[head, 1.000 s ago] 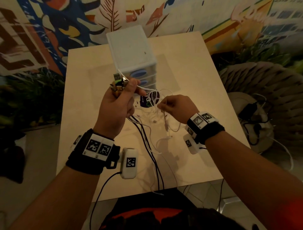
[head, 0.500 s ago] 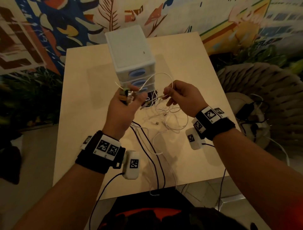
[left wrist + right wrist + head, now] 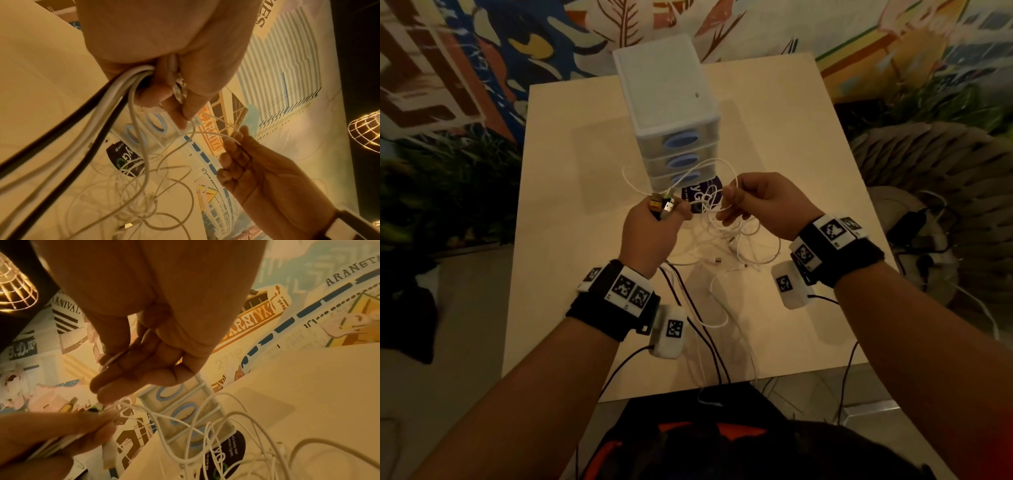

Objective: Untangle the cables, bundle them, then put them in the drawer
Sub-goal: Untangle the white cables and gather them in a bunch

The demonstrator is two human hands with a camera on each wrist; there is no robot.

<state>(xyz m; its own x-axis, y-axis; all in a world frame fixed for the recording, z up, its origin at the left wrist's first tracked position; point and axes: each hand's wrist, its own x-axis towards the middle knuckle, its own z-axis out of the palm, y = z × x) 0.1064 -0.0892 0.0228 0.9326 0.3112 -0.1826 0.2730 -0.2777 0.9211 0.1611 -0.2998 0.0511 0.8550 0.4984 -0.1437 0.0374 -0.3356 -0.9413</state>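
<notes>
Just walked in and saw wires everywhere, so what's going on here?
A person is sorting out tangled cables over a table. Their left hand grips a bunch of cables by the plug ends, while the right hand pinches a thin white cable. Loose white loops lie on the table before a small drawer unit, its drawers closed.

head overhead, wrists close (sharing drawer unit (image 3: 674,137))
</notes>
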